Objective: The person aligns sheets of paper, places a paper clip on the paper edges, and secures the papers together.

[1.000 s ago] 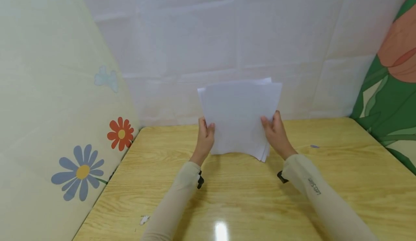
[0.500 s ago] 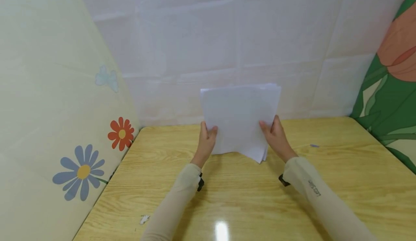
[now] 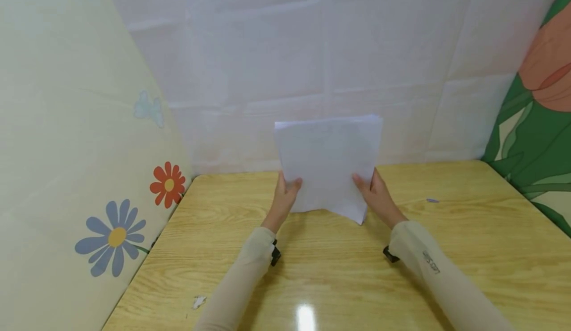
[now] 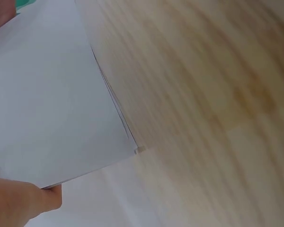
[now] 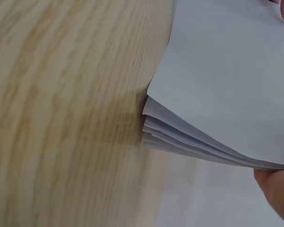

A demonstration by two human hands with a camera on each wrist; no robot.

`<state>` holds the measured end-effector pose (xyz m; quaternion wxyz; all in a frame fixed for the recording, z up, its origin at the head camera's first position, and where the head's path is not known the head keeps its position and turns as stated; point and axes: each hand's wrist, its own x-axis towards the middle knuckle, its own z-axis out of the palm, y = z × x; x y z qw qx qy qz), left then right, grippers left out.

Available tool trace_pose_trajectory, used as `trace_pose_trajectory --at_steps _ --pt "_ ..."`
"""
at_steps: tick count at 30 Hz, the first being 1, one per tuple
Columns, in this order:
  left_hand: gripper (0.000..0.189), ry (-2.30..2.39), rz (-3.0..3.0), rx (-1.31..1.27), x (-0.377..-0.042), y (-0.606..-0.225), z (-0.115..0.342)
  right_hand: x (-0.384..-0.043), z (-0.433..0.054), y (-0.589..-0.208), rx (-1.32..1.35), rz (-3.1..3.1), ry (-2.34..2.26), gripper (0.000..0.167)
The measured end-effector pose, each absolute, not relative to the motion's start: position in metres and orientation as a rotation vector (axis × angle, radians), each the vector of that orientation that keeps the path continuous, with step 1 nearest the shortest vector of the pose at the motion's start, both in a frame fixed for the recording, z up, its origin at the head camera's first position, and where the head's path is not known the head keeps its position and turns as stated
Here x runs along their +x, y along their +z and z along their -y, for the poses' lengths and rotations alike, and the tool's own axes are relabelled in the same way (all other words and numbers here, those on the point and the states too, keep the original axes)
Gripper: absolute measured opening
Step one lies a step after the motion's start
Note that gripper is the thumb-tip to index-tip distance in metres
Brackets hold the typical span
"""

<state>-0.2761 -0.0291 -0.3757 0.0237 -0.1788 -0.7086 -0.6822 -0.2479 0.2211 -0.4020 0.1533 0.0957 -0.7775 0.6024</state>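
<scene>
A stack of white paper sheets (image 3: 327,162) stands upright over the wooden table, its lower edge close to the tabletop. My left hand (image 3: 284,199) grips the stack's left side, thumb across the front and fingers behind. On the opposite side my right hand (image 3: 378,196) holds it the same way. In the right wrist view the sheets (image 5: 217,80) fan apart a little at the lower corner, and the right hand's fingers (image 5: 279,191) show behind them. In the left wrist view the paper's corner (image 4: 85,104) lies nearly even, close to the wood.
The wooden table (image 3: 330,281) reaches to a white cloth backdrop (image 3: 267,63). A small purple scrap (image 3: 432,200) lies at the right, and a whitish torn patch (image 3: 199,302) marks the front left. Flower-patterned panels (image 3: 111,123) flank the table.
The sheets' top and side edges have drawn closer together into a neater stack. Both hands have slid slightly lower along its sides and a little inward.
</scene>
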Motion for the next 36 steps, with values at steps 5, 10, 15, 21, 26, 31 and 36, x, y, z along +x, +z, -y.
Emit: trace_pose_trajectory --at_steps 5,10,15,21,26,31,36 --pt "0.044 -2.118 2.187 -0.561 -0.280 -0.376 0.031 -0.249 -0.222 -0.395 0.280 2.245 1.694 0.057" --pt "0.034 -2.048 2.113 -0.656 -0.286 -0.361 0.034 -0.251 -0.224 -0.372 0.293 2.208 1.643 0.054" --pt "0.025 -1.995 1.937 -0.804 -0.280 -0.322 0.034 -0.250 -0.221 -0.340 0.295 2.096 1.606 0.050" --pt "0.031 -1.903 1.738 -0.971 -0.278 -0.292 0.030 -0.248 -0.216 -0.307 0.422 1.832 1.632 0.044" --pt "0.043 -1.774 1.724 -0.963 -0.275 -0.282 0.028 -0.247 -0.212 -0.296 0.491 1.733 1.578 0.046" --pt "0.036 -1.678 1.700 -0.943 -0.274 -0.283 0.027 -0.241 -0.207 -0.293 0.469 1.758 1.497 0.030" --pt "0.028 -1.663 1.672 -0.959 -0.273 -0.282 0.024 -0.231 -0.198 -0.287 0.468 1.705 1.449 0.022"
